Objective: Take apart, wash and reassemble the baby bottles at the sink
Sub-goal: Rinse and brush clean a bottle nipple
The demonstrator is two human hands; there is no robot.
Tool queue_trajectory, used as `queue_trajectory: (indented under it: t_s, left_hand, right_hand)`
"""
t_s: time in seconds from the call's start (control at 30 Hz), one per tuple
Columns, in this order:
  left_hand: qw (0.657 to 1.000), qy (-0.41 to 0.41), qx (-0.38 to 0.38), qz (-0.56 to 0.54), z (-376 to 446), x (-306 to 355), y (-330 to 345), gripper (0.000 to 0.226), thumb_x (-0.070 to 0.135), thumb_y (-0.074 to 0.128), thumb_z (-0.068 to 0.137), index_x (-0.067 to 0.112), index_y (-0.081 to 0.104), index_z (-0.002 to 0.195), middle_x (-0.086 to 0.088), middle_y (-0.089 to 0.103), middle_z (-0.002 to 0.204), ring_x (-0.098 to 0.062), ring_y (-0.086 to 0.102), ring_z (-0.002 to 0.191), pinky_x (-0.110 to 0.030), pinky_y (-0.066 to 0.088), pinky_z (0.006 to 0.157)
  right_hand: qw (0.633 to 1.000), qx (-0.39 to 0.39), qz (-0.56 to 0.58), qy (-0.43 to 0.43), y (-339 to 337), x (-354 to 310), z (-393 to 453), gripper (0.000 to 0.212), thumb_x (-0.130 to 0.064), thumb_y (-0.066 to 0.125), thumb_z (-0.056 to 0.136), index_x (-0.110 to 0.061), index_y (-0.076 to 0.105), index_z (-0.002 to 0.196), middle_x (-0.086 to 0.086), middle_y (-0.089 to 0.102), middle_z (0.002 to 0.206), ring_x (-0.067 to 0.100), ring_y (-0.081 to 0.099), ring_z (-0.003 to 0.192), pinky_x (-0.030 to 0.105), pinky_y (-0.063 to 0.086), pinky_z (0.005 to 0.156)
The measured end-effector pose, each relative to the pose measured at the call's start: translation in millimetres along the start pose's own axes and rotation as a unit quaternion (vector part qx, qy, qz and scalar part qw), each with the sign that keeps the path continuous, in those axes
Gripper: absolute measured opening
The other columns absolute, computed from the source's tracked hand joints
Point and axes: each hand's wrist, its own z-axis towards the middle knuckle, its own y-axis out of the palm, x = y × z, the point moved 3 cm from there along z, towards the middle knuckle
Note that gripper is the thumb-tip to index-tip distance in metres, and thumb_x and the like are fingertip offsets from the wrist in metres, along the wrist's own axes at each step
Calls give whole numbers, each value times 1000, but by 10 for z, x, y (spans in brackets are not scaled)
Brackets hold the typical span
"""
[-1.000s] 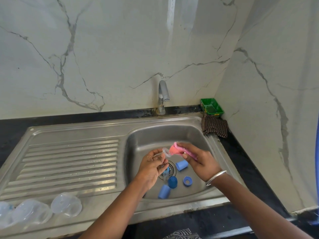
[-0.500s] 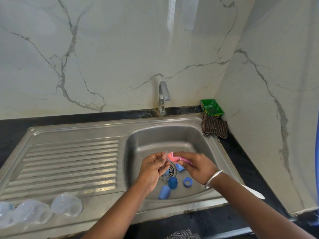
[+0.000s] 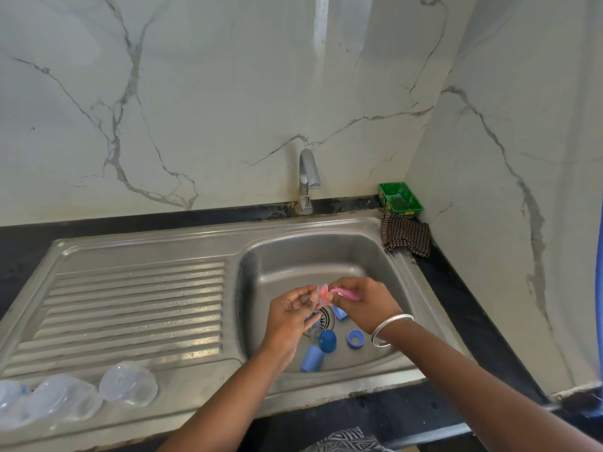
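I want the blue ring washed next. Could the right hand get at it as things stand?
Probably not at once: the right hand hangs just above the blue ring with nothing between, but its grip is full with the pink sponge.

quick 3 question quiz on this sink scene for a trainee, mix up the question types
1. True or false: the tap is running.
2. Which hand holds the pink sponge? A) left hand B) right hand C) neither
3. Where do the clear bottle parts lie?

Key
1. False; no water shows at the spout.
2. B; the right hand's fingers grip it, while the left hand pinches a small clear piece against it.
3. On the draining board, at its near left edge, apart from the blue parts in the basin.
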Motion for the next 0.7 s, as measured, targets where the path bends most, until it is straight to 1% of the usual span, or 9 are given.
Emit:
queue_trajectory:
  t_s: [0.1, 0.17, 0.27, 0.33, 0.43, 0.5, 0.6, 0.67, 0.7]
  left_hand:
    - [998, 50, -10, 28, -20, 31, -5, 17, 10, 71, 85, 17, 76, 99, -10, 77, 98, -22, 73, 96, -30, 56, 81]
    - [997, 65, -12, 34, -31, 24, 5, 18, 6, 71, 87, 18, 78, 99, -11, 77, 98, -24, 73, 96, -29, 56, 80]
    - [998, 50, 2, 23, -23, 0, 11, 18, 3, 69, 87, 13, 76, 101, -11, 77, 97, -22, 74, 93, -30, 58, 83]
    - [1000, 13, 12, -20, -18, -18, 15, 17, -2, 66, 88, 8, 75, 100, -13, 76, 92, -20, 74, 89, -32, 59, 86]
    - [997, -47, 27, -61, 2, -73, 3, 17, -3, 63, 90, 6, 75, 96, -14, 76, 91, -21, 74, 86, -28, 60, 75]
    - [994, -76, 28, -73, -2, -97, 5, 16, -2, 62, 91, 6, 74, 95, -14, 76, 89, -22, 74, 84, -27, 59, 71]
    - [999, -23, 13, -26, 9, -68, -6, 16, -2, 64, 89, 7, 74, 98, -14, 76, 93, -23, 74, 89, -33, 60, 84]
    - [997, 60, 20, 52, 14, -34, -31, 18, -1, 69, 87, 8, 74, 102, -12, 77, 96, -22, 74, 92, -33, 58, 86]
    - [992, 94, 32, 84, 9, -28, -40, 20, 0, 71, 87, 8, 75, 104, -9, 77, 97, -21, 74, 94, -32, 57, 86]
  right_hand:
    - [999, 22, -10, 37, -12, -25, 57, 11, -43, 71, 81, -33, 75, 81, -11, 71, 75, 5, 66, 77, 32, 55, 78]
    - [999, 31, -23, 38, -35, -74, 68, 7, -42, 73, 77, -35, 75, 77, -13, 70, 72, 4, 65, 74, 31, 56, 75]
    - [994, 40, -100, 0, -57, -150, 33, 10, -44, 69, 76, -39, 74, 84, -13, 71, 77, 7, 65, 75, 29, 56, 70]
    - [972, 68, -198, -107, -51, -199, -10, 16, -47, 64, 80, -36, 72, 88, -10, 68, 80, 13, 65, 74, 30, 54, 62]
    - [900, 71, -299, -310, -63, -214, -43, 25, -49, 50, 90, -35, 71, 88, -10, 61, 78, 14, 63, 66, 29, 45, 46]
    - [890, 32, -289, -352, -107, -176, -30, 26, -47, 47, 91, -36, 71, 93, -11, 62, 82, 13, 62, 69, 29, 46, 47]
    - [949, 2, -182, -256, -92, -129, -11, 20, -41, 58, 86, -32, 73, 95, -11, 69, 86, 10, 65, 76, 29, 52, 62]
    - [992, 6, -66, -108, 5, -101, 7, 9, -31, 72, 81, -28, 76, 88, -10, 73, 82, 8, 66, 76, 27, 54, 70]
    - [999, 6, 11, -33, 49, -117, 12, 4, -24, 76, 80, -24, 76, 84, -7, 72, 76, 10, 66, 71, 26, 54, 67]
